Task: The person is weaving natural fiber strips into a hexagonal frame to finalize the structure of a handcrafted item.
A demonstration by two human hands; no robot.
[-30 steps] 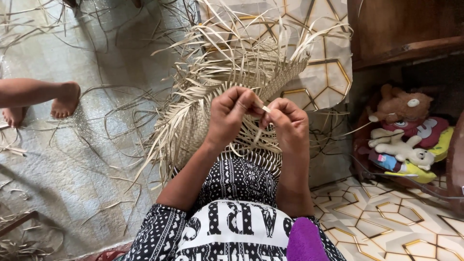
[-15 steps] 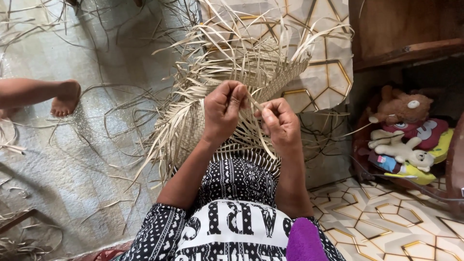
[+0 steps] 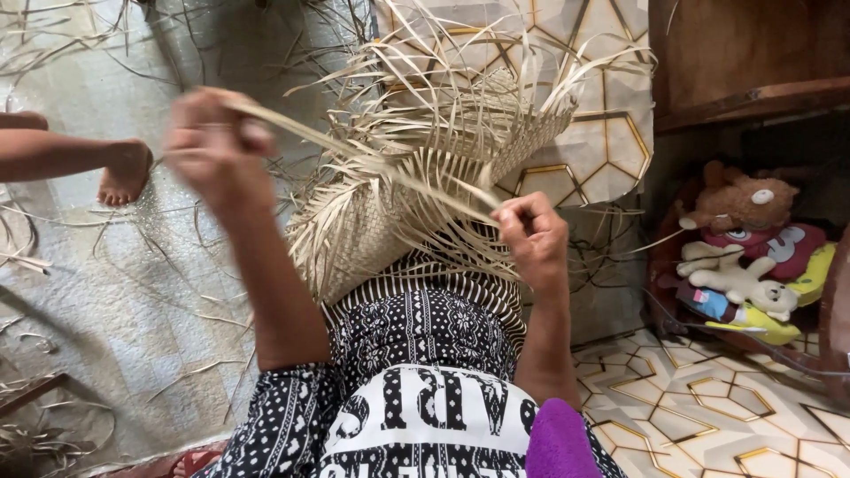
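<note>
A half-woven mat of pale dried palm strips (image 3: 372,221) lies over my lap, with loose strip ends fanning out at the top and left. My left hand (image 3: 212,146) is raised to the left, blurred, fingers closed on a long palm strip (image 3: 354,159) stretched taut across the mat. My right hand (image 3: 531,232) is at the mat's right edge, pinching the other end of that strip between thumb and fingers.
Another person's bare foot (image 3: 124,173) rests on the pale floor mat at left. Loose strips (image 3: 53,425) litter the floor. Stuffed toys (image 3: 744,257) sit under a wooden shelf (image 3: 744,62) at right. Patterned hexagon flooring (image 3: 708,407) shows at lower right.
My left hand has swept up and to the left from the middle of the mat, pulling a long strip out taut. My right hand stayed near the mat's right edge.
</note>
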